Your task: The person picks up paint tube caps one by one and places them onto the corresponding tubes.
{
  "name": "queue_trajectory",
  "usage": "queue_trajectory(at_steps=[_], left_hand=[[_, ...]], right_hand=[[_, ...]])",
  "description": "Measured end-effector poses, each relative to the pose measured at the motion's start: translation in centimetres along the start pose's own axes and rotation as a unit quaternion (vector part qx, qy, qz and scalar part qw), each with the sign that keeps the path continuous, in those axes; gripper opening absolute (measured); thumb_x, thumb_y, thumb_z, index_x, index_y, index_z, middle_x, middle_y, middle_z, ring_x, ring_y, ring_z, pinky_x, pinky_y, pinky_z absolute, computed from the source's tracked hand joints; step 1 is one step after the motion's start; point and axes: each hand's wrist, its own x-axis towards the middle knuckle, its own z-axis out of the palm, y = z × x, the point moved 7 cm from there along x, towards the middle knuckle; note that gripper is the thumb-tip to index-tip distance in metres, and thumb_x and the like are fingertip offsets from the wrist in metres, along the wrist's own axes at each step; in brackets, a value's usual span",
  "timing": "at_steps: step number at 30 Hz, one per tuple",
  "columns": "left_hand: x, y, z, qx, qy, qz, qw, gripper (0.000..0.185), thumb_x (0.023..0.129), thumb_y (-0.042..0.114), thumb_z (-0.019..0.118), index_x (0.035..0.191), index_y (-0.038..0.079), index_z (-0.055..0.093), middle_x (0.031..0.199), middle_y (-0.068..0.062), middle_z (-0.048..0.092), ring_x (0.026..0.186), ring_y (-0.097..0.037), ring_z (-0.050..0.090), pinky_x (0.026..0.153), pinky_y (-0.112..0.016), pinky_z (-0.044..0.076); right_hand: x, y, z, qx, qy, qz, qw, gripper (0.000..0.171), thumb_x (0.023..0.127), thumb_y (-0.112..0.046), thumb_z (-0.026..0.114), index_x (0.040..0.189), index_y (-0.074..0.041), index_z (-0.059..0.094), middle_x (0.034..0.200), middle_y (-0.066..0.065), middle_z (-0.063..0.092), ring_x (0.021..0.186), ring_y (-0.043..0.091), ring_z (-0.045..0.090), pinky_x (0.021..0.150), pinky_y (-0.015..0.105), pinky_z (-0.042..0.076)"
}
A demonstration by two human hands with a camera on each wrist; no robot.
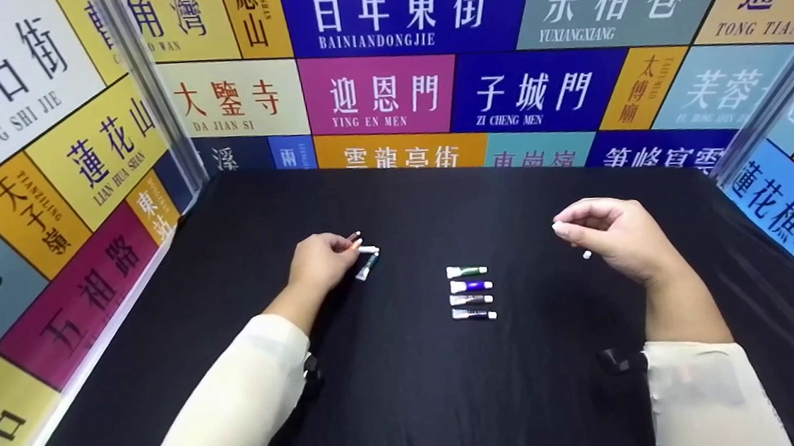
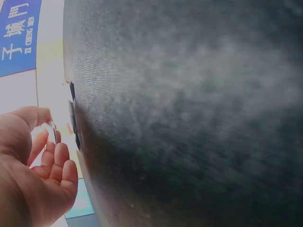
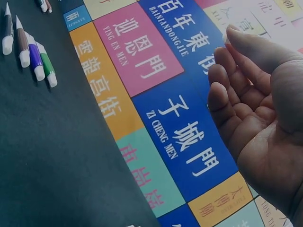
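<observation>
Over the left part of the black cloth, my left hand (image 1: 322, 261) pinches a small paint tube (image 2: 53, 130) between thumb and fingertips, much of it hidden. Right at those fingertips lie a white-capped tube (image 1: 369, 249) and a dark teal tube (image 1: 366, 268). On the right, my right hand (image 1: 607, 231) is raised with thumb and index finger together on a small white piece (image 1: 557, 226); I cannot tell what it is. Below that hand another small white end (image 1: 586, 255) shows, partly covered. The right wrist view shows the other fingers of my right hand (image 3: 265, 109) loosely curled.
Between the hands, paint tubes lie in a column, caps to the right: green (image 1: 470, 271), violet (image 1: 469, 286), brown (image 1: 470, 300) and a dark one (image 1: 473, 314). The black cloth (image 1: 410, 392) reaches back to upright panels (image 1: 380, 93) with colourful street-name signs.
</observation>
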Motion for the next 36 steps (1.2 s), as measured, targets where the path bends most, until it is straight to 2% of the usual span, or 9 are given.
queue_trajectory(at_steps=[6,10,17,23,30,36], left_hand=[[0.2,0.8,0.3,-0.023,-0.002,0.0,0.9997,0.023,0.094,0.037,0.079,0.102,0.017,0.086,0.105,-0.004,0.084,0.099,-0.026,0.074,0.094,-0.041,0.059],[0.2,1.4,0.3,-0.033,0.001,0.01,0.9994,0.022,0.095,0.037,0.079,0.102,0.017,0.086,0.1,-0.003,0.083,0.095,-0.025,0.073,0.091,-0.04,0.059],[0.1,2.0,0.3,-0.039,0.01,0.028,0.9988,0.026,0.097,0.044,0.077,0.099,0.019,0.086,0.094,0.0,0.082,0.088,-0.021,0.07,0.083,-0.035,0.056],[-0.2,2.9,0.3,-0.054,0.01,0.037,0.9978,0.026,0.097,0.044,0.077,0.096,0.02,0.086,0.089,0.002,0.081,0.085,-0.019,0.071,0.083,-0.034,0.058],[-0.5,3.8,0.7,-0.065,0.007,0.048,0.9967,0.018,0.096,0.038,0.079,0.097,0.021,0.085,0.087,0.003,0.08,0.081,-0.017,0.071,0.081,-0.032,0.059],[-0.8,4.9,0.6,-0.076,0.021,0.064,0.9948,0.02,0.095,0.041,0.08,0.096,0.022,0.086,0.087,0.005,0.081,0.079,-0.015,0.071,0.08,-0.032,0.059]], right_hand=[[-0.1,-1.0,0.1,-0.007,0.002,-0.01,1.0,0.02,0.097,-0.019,0.081,0.11,-0.004,0.079,0.085,-0.01,0.076,0.074,0.013,0.07,0.064,0.024,0.058],[-0.2,-1.7,0.1,-0.013,0.007,-0.02,1.0,0.02,0.096,-0.019,0.081,0.11,-0.005,0.08,0.091,-0.004,0.079,0.075,0.011,0.07,0.065,0.024,0.058],[-0.4,-2.7,0.3,-0.01,0.011,-0.039,0.999,0.014,0.095,-0.014,0.082,0.106,-0.007,0.08,0.094,-0.011,0.077,0.073,0.012,0.067,0.059,0.026,0.056],[-0.6,-3.4,0.5,-0.002,0.011,-0.05,0.999,0.012,0.094,-0.011,0.082,0.105,-0.006,0.08,0.094,-0.007,0.078,0.071,0.014,0.065,0.059,0.025,0.055],[-0.8,-4.2,0.8,0.011,0.008,-0.063,0.998,0.01,0.094,-0.007,0.082,0.103,-0.006,0.08,0.096,-0.004,0.077,0.073,0.015,0.066,0.063,0.024,0.056],[-1.0,-4.9,1.0,0.022,0.006,-0.081,0.996,0.011,0.092,-0.002,0.081,0.102,-0.005,0.08,0.097,-0.001,0.077,0.077,0.015,0.068,0.067,0.022,0.058]])
